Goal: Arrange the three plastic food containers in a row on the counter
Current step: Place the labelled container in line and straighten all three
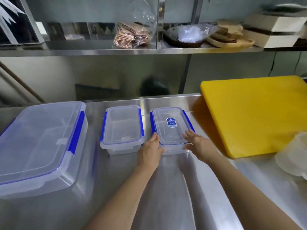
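Three clear plastic containers with blue clip lids stand side by side on the steel counter [166,188]. The large container [41,140] is at the left, a small container [122,127] in the middle, and a small container with a blue label [171,128] at the right. My left hand [150,151] rests against the near left corner of the labelled container. My right hand [197,145] touches its near right corner, fingers spread over the lid edge. Both hands flank it rather than wrap it.
A thick yellow cutting board [252,117] lies to the right, close to the labelled container. A white round tub [294,156] sits at the right edge. The steel shelf [132,50] above holds bagged goods, wooden boards and boxes.
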Demonstrator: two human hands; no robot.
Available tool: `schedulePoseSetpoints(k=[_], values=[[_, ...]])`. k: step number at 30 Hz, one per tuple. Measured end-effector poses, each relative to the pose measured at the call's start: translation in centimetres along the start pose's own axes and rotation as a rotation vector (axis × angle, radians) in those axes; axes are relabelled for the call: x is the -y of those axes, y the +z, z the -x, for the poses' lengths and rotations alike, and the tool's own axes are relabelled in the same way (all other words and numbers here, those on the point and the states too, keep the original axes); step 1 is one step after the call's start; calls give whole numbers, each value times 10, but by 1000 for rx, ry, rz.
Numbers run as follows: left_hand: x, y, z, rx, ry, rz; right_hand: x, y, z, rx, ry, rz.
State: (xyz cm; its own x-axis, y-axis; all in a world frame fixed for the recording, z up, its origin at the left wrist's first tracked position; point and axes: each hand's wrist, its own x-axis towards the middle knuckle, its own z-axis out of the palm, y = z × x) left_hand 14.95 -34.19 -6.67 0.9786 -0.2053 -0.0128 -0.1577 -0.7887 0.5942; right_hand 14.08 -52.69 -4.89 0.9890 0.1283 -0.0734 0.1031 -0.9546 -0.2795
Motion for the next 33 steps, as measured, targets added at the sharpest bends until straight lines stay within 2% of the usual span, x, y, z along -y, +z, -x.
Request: schedulePoseSetpoints(k=[12,18,26,29,31,33], values=[[-8,24,-35,-88,-13,146,-41,8,-16,-123,-62,-17],[-33,42,-44,-49,3,236,-69,7,-7,-195,-40,35],[-54,62,-52,-10,24,171,-94,1,-1,-214,-8,73],[-49,55,-49,-5,84,87,-95,1,-2,-188,-5,93],[-43,40,-45,-72,118,72,-94,-2,-1,-184,14,131],[-34,18,-38,-242,99,126,-82,-7,-2,-247,21,105]])
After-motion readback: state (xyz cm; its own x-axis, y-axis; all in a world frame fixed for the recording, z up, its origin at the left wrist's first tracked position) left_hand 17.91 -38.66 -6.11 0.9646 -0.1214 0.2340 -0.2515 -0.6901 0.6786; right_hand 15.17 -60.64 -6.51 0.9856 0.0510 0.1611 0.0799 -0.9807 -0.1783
